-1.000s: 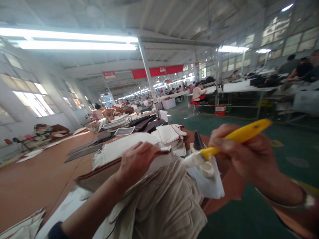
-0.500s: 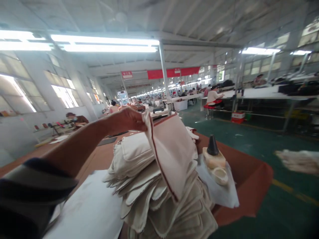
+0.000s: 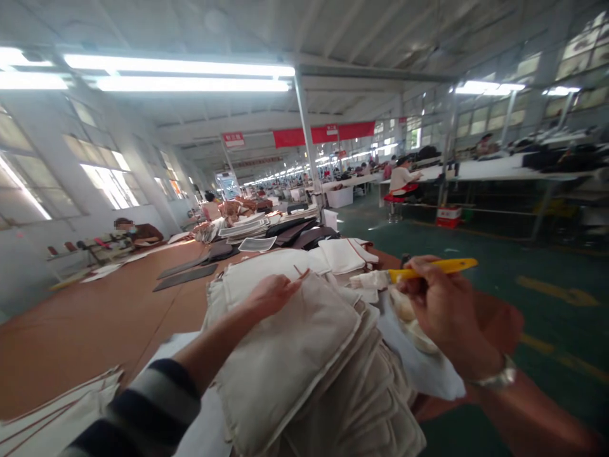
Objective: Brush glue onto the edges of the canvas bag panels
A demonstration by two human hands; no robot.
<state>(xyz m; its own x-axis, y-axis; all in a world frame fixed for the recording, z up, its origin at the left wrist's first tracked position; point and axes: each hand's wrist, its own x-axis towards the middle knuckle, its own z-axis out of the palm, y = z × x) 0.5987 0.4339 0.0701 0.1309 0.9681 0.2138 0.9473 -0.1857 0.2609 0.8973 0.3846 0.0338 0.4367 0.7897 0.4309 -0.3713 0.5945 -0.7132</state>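
Observation:
My left hand [image 3: 273, 295] is closed on the top edge of a cream fabric panel [image 3: 290, 362], which lies over a tall stack of similar panels [image 3: 375, 393]. A strip of reddish-brown trim shows at its fingertips. On the right, my right hand [image 3: 438, 304] grips a paintbrush [image 3: 440, 268] by its yellow handle. The pale bristles point left, above the stack's right side. Beneath that hand, a pale container [image 3: 421, 336] on a white sheet [image 3: 419, 368] is partly hidden.
Brown material [image 3: 114, 304] covers the table. Dark flat pieces [image 3: 185, 279] and more piled panels [image 3: 247, 228] lie farther back. Cream pieces with brown edging [image 3: 61, 412] lie at the lower left. One person [image 3: 143, 233] sits at the left, another [image 3: 402, 181] at the right.
My right hand has come into view holding the paintbrush. The panel my left hand held raised now lies down on the stack. The view has shifted slightly.

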